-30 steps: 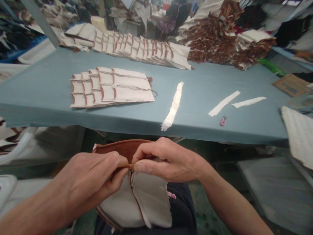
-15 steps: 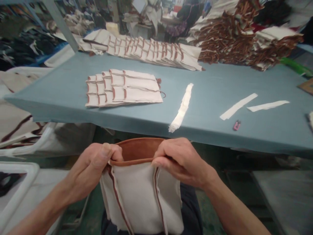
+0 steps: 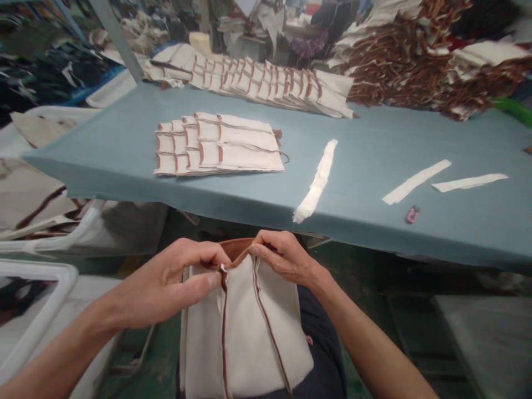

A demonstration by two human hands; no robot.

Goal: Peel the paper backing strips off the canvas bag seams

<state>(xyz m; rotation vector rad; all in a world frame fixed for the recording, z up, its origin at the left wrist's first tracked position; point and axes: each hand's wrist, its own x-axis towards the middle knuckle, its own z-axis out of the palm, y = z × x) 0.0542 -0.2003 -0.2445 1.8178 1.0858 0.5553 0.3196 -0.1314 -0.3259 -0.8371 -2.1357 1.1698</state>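
A cream fabric bag (image 3: 266, 332) with brown lining and brown-edged seams rests on my lap, its opening upward. My left hand (image 3: 170, 285) is closed in a pinch at the top of the left seam, where a small white bit sticks up. At the top of the other seam, my right hand (image 3: 286, 257) grips the brown rim between thumb and fingers. Between the two hands the rim dips and is slack. The inner fingers of both hands are partly hidden by the bag.
Cream bag pieces (image 3: 245, 143) lie stacked on the blue table (image 3: 233, 199), with a longer row (image 3: 257, 83) behind. White strips (image 3: 318, 180) and a small pink thread snipper (image 3: 412, 214) lie to the right. A brown-edged heap (image 3: 399, 61) rises at the back right. White bins (image 3: 78, 233) stand left.
My hands have come closer together, so the stretched rim is now slack. The left hand has shifted right and pinches the seam top; the bag has turned slightly. The view has shifted a little left.
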